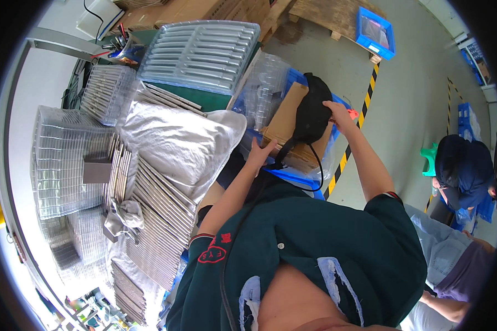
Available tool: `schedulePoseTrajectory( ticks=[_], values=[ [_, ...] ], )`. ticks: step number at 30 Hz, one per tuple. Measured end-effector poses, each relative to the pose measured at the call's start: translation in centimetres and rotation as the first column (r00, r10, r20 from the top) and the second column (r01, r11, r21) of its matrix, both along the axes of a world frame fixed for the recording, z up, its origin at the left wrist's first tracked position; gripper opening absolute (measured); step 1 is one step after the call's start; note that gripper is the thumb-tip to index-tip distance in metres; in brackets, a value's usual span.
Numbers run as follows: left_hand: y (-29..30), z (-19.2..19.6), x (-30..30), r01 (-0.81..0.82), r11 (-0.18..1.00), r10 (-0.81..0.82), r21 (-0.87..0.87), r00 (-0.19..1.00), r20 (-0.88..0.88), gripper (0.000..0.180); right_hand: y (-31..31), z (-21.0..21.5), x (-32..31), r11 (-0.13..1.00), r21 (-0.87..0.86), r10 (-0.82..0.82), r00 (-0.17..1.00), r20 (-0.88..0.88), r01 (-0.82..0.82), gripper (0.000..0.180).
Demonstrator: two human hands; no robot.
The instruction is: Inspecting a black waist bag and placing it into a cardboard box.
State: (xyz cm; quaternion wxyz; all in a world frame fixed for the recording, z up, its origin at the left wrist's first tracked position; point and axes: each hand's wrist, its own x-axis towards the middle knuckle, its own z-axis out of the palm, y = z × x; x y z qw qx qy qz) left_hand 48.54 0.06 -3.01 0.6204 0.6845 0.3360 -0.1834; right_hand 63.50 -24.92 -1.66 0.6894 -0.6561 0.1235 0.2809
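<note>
A black fabric pouch (313, 105) with a strap and a thin black cord lies over a brown cardboard box (286, 114). My right hand (339, 114) grips the pouch's right edge, its fingertips curled onto the fabric. At the box's near left corner is my left hand (261, 153), thumb and forefinger spread apart, close to the pouch's strap. It appears to touch the box, and its other fingers are hidden. Box and pouch rest in a blue crate (302, 177) lined with clear plastic. Clear plastic trays (266, 83) stand in the crate's far left part.
On the left, a bench carries rows of metal strips (159, 220), a white cloth (174, 140), a grey glove (124, 219) and stacked clear trays (199, 55). Yellow-black tape (364, 102) marks the floor. Another blue crate (375, 34) sits by a wooden pallet (328, 14). Other people are at right.
</note>
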Motion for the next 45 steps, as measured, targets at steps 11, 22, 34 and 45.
schedulePoseTrajectory(
  ticks=[11, 22, 34, 45],
  values=[
    [-0.8, 1.9, 4.0, 0.308, 0.813, -0.352, 0.495, 0.936, -0.005, 0.102, -4.4, 12.2, -4.3, 0.978, 0.157, -0.152, 0.986, 0.073, 0.139, 0.029],
    [-2.6, 4.0, 3.6, 0.419, 0.299, -0.800, 0.857, 0.600, -0.014, 0.060, -4.3, 14.3, -7.0, 0.983, 0.130, -0.136, 0.989, 0.061, 0.127, 0.028],
    [2.7, -1.4, 5.4, 0.012, 0.884, -0.106, 0.467, 0.979, 0.175, 0.063, -3.9, 14.8, -8.9, 0.971, 0.137, -0.204, 0.978, 0.042, 0.197, 0.029],
    [-1.2, -4.3, 8.0, 0.290, 0.906, -0.360, 0.308, 0.910, 0.204, 0.052, -0.4, 14.2, -8.0, 0.976, 0.175, -0.130, 0.991, -0.018, 0.131, 0.030]
  ],
)
